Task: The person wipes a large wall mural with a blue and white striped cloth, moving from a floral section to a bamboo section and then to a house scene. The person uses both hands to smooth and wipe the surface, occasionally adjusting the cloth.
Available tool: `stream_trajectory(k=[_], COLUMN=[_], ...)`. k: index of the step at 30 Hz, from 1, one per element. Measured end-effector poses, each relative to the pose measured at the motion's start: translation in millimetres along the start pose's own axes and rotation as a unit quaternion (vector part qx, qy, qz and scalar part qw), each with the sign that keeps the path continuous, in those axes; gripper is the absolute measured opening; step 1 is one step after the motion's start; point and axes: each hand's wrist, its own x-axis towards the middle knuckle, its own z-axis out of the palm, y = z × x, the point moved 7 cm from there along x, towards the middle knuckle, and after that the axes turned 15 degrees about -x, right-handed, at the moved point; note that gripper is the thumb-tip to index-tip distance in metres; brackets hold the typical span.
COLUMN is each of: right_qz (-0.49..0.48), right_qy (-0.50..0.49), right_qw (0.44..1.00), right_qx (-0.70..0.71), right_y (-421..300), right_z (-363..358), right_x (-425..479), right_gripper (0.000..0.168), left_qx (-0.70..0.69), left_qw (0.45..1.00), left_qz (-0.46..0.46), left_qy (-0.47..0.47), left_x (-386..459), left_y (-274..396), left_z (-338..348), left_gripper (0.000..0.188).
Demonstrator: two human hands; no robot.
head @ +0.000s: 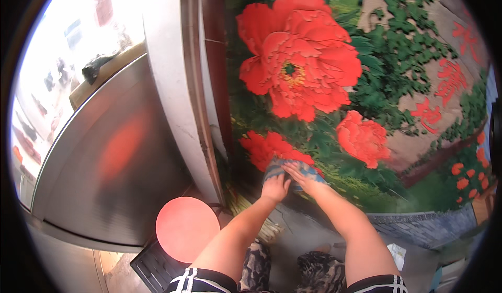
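Note:
Both hands are pressed on a blue and grey patterned cloth (313, 174) that lies against a glossy panel (392, 148) printed with red peonies, ivy and red characters. My left hand (275, 188) rests on the cloth's left part, fingers pointing up. Touching or nearly touching it, my right hand (299, 174) lies over the cloth's middle with its fingers slanting up and left. The cloth covers the lower edge of a printed red flower (266, 146). What lies under the palms is hidden.
A round pink stool top (187, 229) stands at lower left above a black slatted crate (151, 267). A dark glossy panel (117, 155) and a white post (164, 69) rise at the left. Long pale green stalks, perhaps scallions (268, 228), lie on the floor below the hands.

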Motion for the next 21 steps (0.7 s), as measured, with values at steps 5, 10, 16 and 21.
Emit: stream_trajectory(k=[5, 10, 16, 21], right_qz=[0.074, 0.28, 0.507, 0.654], right_qy=[0.008, 0.128, 0.102, 0.034], right_qw=[0.995, 0.859, 0.851, 0.752], right_qx=[0.065, 0.409, 0.093, -0.07], right_y=[23.0, 207.1, 404.4, 429.5], right_z=[26.1, 57.6, 54.4, 37.4], right_x=[-134.1, -222.2, -416.0, -519.9], right_gripper=[0.07, 0.067, 0.063, 0.057], left_qx=[0.033, 0.107, 0.106, 0.03], left_qw=[0.972, 0.868, 0.727, 0.652], left_qz=[0.216, 0.424, 0.588, 0.677], left_qy=[0.086, 0.234, 0.338, 0.339], left_x=[-12.1, 38.4, 55.6, 24.1], left_y=[132.9, 309.4, 594.3, 729.3], left_z=[-12.3, -123.6, -197.0, -182.1], left_gripper=[0.033, 0.024, 0.021, 0.029])
